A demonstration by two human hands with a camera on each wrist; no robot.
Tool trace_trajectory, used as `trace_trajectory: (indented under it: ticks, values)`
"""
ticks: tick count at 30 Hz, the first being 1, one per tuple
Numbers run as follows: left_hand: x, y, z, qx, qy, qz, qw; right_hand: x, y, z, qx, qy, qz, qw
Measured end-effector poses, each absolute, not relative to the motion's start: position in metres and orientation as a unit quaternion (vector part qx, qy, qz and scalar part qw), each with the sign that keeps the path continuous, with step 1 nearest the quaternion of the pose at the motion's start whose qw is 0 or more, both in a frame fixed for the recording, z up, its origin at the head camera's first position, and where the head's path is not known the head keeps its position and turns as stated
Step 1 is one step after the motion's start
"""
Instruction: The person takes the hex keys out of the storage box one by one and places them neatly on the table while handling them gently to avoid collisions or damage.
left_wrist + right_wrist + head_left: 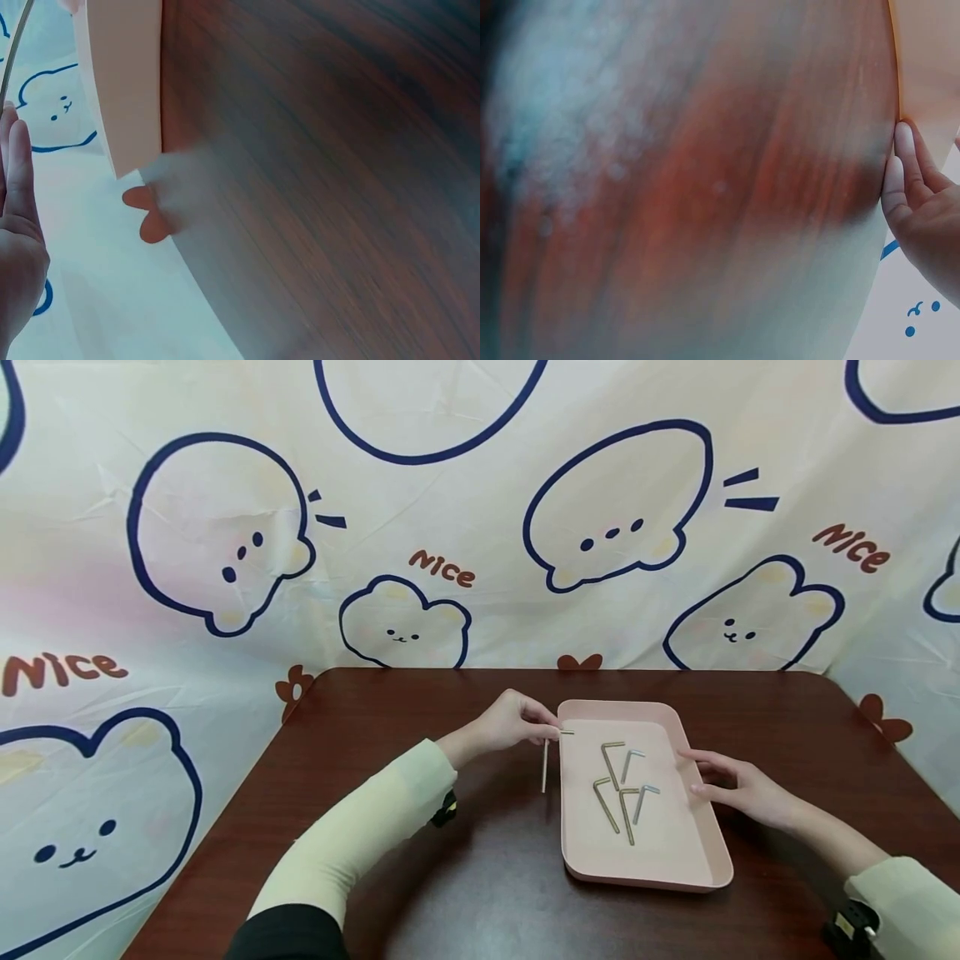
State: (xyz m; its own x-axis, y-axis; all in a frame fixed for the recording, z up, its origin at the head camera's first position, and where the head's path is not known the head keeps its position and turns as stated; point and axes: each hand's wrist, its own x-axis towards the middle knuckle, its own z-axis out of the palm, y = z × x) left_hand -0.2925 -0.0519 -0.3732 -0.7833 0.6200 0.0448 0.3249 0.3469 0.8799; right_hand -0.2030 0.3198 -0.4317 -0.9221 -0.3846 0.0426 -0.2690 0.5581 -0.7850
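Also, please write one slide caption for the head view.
Left hand pinches a bent metal rod at the edge of a pink tray holding five more rods; right hand touches its opposite side.

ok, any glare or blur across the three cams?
Head: L-shaped rods and tray read clearly, sheen on the near tabletop. Left wrist: whitish haze toward the tabletop's edge. Right wrist: tabletop heavily blurred, pale glare at upper left; right hand clearer.

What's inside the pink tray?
Three brass-toned bent rods and two silvery ones lie in the pink tray. The left hand pinches another rod at the left edge. The rods hide what's beneath them; the right hand, part of the right edge.
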Motion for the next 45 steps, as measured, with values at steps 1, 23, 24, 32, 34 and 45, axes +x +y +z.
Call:
trace_trajectory:
  ticks: [1,23,24,32,34,45]
  values:
    - [-0.293,-0.054,-0.373,0.291,0.808,0.490,0.151,-0.203,0.320,-0.432,-0.186,0.880,-0.431,0.067]
    - [-0.298,-0.099,-0.369,0.262,0.831,0.470,0.143,-0.203,0.321,-0.433,-0.180,0.883,-0.429,0.067]
    - [-0.298,-0.102,-0.369,0.260,0.831,0.470,0.143,-0.203,0.321,-0.433,-0.180,0.883,-0.428,0.068]
    - [-0.299,-0.132,-0.373,0.232,0.831,0.484,0.143,-0.204,0.321,-0.433,-0.180,0.882,-0.430,0.072]
    - [-0.300,-0.140,-0.374,0.225,0.836,0.482,0.137,-0.204,0.321,-0.433,-0.180,0.882,-0.429,0.072]
    - [-0.302,-0.170,-0.382,0.166,0.849,0.485,0.129,-0.203,0.320,-0.432,-0.183,0.881,-0.431,0.069]
